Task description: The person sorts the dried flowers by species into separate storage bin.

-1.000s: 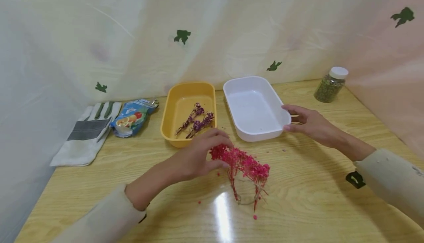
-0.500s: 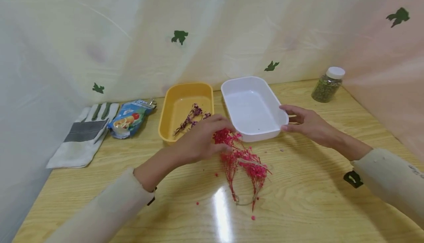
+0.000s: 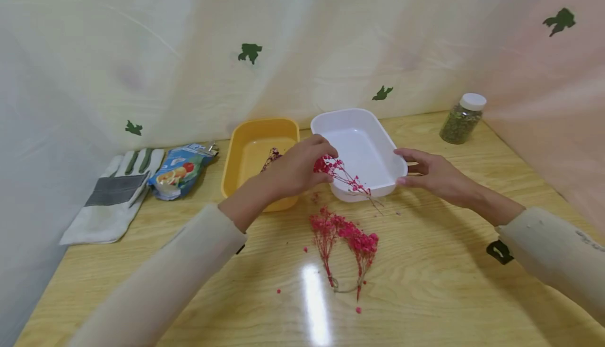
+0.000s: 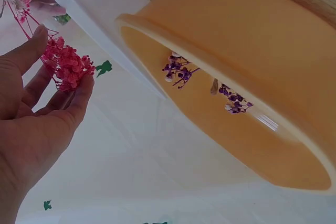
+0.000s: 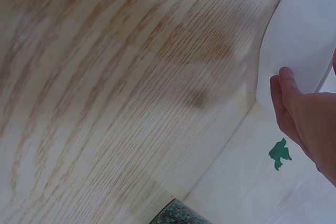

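Observation:
In the head view my left hand (image 3: 298,166) holds a sprig of pink dried flowers (image 3: 350,180) over the near rim of the white plastic tray (image 3: 361,150). Its flower head (image 4: 68,66) lies between thumb and fingers in the left wrist view, the stems pointing away. My right hand (image 3: 437,179) grips the white tray's right near corner, its fingers against the outer wall (image 5: 299,35) in the right wrist view. More pink dried flowers (image 3: 363,243), in two bunches joined by a string, lie on the table below.
Left of the white tray stands a yellow tray (image 3: 236,150) with purple dried flowers (image 4: 178,69), partly hidden by my left arm. A blue pouch (image 3: 181,171) and white work gloves (image 3: 111,197) lie at left. A white-capped jar (image 3: 462,118) stands back right. Petals dot the table.
My left hand has lifted a pink sprig off the bunches and carried it up and away from me to the white tray. The right hand stays on the tray.

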Action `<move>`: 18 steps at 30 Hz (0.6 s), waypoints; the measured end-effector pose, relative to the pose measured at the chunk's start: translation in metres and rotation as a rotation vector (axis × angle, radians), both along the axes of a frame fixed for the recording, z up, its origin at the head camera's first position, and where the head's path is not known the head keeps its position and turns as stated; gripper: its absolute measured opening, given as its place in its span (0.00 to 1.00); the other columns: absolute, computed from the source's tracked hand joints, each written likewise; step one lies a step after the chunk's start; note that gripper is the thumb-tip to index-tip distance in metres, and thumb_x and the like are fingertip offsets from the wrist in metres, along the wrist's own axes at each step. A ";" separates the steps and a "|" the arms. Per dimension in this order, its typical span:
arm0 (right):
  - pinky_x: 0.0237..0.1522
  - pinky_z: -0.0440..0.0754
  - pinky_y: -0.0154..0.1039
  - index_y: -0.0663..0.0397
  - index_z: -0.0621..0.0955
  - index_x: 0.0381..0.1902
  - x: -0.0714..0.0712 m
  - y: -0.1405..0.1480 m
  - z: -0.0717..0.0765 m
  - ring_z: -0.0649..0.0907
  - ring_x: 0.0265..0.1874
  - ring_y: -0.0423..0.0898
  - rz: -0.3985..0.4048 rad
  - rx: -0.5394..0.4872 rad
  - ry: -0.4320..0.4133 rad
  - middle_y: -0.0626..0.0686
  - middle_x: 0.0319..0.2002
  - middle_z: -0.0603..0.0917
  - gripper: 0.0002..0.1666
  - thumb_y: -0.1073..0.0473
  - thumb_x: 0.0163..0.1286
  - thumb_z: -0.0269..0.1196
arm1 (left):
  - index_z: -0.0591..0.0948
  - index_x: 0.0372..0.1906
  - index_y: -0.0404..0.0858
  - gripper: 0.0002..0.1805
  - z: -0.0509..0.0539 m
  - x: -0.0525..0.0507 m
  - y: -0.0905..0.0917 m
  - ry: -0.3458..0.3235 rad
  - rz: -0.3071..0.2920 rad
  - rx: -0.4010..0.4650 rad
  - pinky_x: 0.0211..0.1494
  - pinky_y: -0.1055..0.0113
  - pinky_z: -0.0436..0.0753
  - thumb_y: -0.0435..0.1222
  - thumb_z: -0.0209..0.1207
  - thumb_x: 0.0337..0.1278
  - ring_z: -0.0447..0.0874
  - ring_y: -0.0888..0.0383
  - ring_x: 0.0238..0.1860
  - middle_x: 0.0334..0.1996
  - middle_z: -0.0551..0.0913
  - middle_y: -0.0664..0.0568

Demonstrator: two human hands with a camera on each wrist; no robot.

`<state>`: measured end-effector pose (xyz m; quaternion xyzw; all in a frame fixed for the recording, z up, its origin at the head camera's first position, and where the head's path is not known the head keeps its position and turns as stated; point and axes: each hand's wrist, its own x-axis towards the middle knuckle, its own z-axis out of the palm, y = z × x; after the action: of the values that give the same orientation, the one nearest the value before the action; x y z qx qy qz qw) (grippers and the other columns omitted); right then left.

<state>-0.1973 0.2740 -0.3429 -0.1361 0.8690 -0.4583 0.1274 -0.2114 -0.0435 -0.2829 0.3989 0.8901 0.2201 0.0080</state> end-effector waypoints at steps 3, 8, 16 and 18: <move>0.55 0.78 0.43 0.58 0.56 0.75 -0.001 0.000 0.000 0.69 0.64 0.64 0.003 -0.002 -0.004 0.66 0.69 0.63 0.43 0.54 0.69 0.62 | 0.79 0.54 0.34 0.23 0.002 -0.010 0.005 -0.002 0.031 -0.032 0.58 0.65 0.76 0.36 0.68 0.54 0.74 0.53 0.50 0.51 0.76 0.45; 0.57 0.76 0.46 0.57 0.56 0.75 -0.001 0.000 0.001 0.69 0.64 0.63 -0.004 0.008 -0.008 0.65 0.70 0.63 0.43 0.55 0.69 0.63 | 0.78 0.56 0.35 0.23 0.007 -0.023 0.016 -0.020 0.117 -0.092 0.58 0.66 0.75 0.37 0.67 0.55 0.73 0.54 0.50 0.51 0.74 0.46; 0.59 0.73 0.55 0.57 0.56 0.74 -0.001 -0.002 0.002 0.69 0.64 0.63 -0.019 0.016 -0.021 0.64 0.70 0.62 0.43 0.54 0.68 0.63 | 0.67 0.69 0.43 0.38 0.003 -0.037 0.031 -0.023 0.181 -0.182 0.69 0.59 0.66 0.43 0.68 0.53 0.57 0.50 0.71 0.70 0.62 0.46; 0.59 0.73 0.56 0.57 0.56 0.74 0.000 -0.002 0.002 0.69 0.64 0.64 -0.019 0.016 -0.019 0.65 0.70 0.62 0.44 0.54 0.68 0.63 | 0.64 0.71 0.44 0.41 0.003 -0.034 0.032 -0.020 0.166 -0.198 0.70 0.57 0.64 0.44 0.68 0.52 0.51 0.49 0.74 0.73 0.57 0.46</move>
<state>-0.1976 0.2722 -0.3409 -0.1223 0.8726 -0.4539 0.1325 -0.2458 -0.0120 -0.2798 0.3190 0.9373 0.1352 0.0381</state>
